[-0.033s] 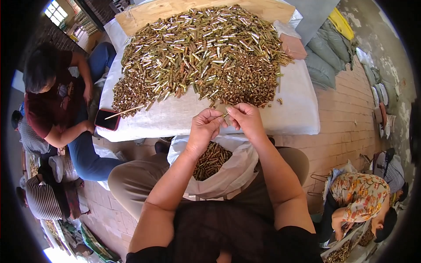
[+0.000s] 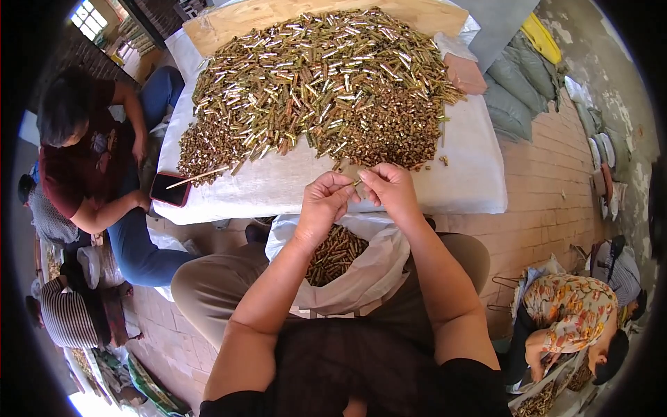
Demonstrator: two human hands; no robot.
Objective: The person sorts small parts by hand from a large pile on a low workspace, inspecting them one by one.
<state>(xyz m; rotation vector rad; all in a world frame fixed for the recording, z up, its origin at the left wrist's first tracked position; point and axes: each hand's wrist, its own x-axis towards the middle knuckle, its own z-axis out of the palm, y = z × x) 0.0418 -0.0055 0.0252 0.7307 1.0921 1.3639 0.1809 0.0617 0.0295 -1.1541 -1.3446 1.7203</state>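
Note:
My left hand [image 2: 325, 198] and my right hand [image 2: 390, 191] meet over the table's near edge, fingertips closed on a small brass-coloured metal tube [image 2: 357, 183]; the fingers hide most of it. Just beyond them, short brass-coloured pieces [image 2: 396, 132] lie heaped against a large mound of longer metal tubes [image 2: 306, 76]. Another heap of short pieces [image 2: 205, 146] is at the mound's left. Beneath my forearms, between my knees, an open white sack [image 2: 379, 274] holds many brass-coloured tubes [image 2: 333, 257].
A dark-screened phone [image 2: 170, 190] with a thin stick [image 2: 198, 177] across it rests at the white-covered table's [image 2: 278, 187] left corner. A wooden board [image 2: 257, 21] backs the mound, and a reddish block [image 2: 465, 74] sits right. A person [image 2: 97, 153] sits left; another [image 2: 573, 306] bends at lower right.

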